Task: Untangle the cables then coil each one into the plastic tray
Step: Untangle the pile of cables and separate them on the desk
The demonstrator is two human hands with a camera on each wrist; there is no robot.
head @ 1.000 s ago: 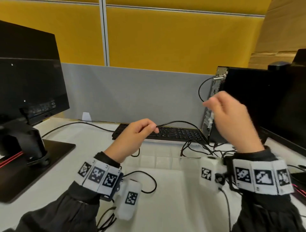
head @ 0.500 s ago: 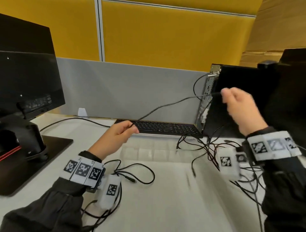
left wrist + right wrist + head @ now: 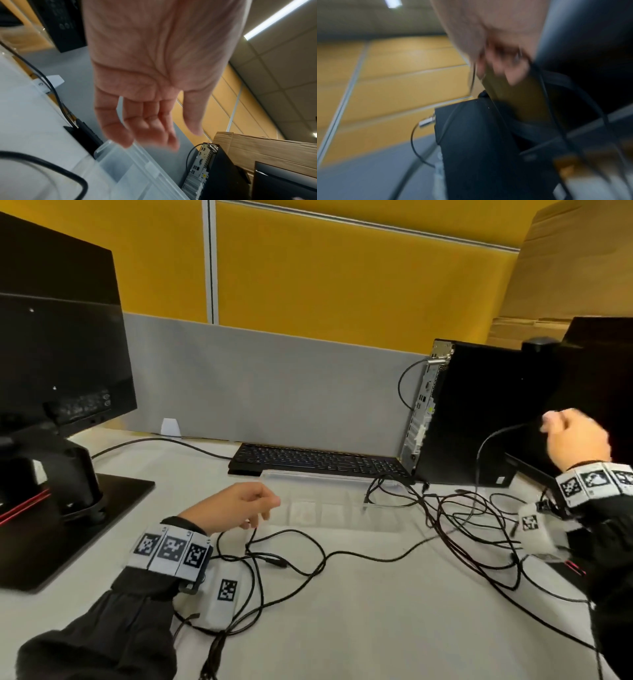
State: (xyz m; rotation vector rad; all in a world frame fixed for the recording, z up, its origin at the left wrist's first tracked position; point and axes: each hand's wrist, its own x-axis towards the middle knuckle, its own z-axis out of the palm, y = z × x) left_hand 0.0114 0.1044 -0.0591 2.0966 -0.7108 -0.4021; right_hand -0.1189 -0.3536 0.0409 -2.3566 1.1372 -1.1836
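- A black monitor [image 3: 58,344] stands on its dark base at the left edge of the frame.
- Lower left, the left hand [image 3: 236,508] hangs low over the white worktop [image 3: 359,628]. Its grip is loose, with fingers [image 3: 137,121] relaxed and nothing in them.
- Loops of thin black cables [image 3: 291,556] lie on the worktop just below and to the right of that hand.
- In the middle, the clear plastic tray [image 3: 329,505] sits in front of a black keyboard [image 3: 315,458]. I see no coiled cable in it.
- Right of the middle, a bigger tangle of cables [image 3: 472,529] lies on the worktop, with a few strands over the tray's right end.
- A black computer tower [image 3: 472,412] stands behind the tangle.
- At the right edge, the right hand [image 3: 575,440] is raised, its grip pinching one black cable [image 3: 486,446] that drops down into the tangle.
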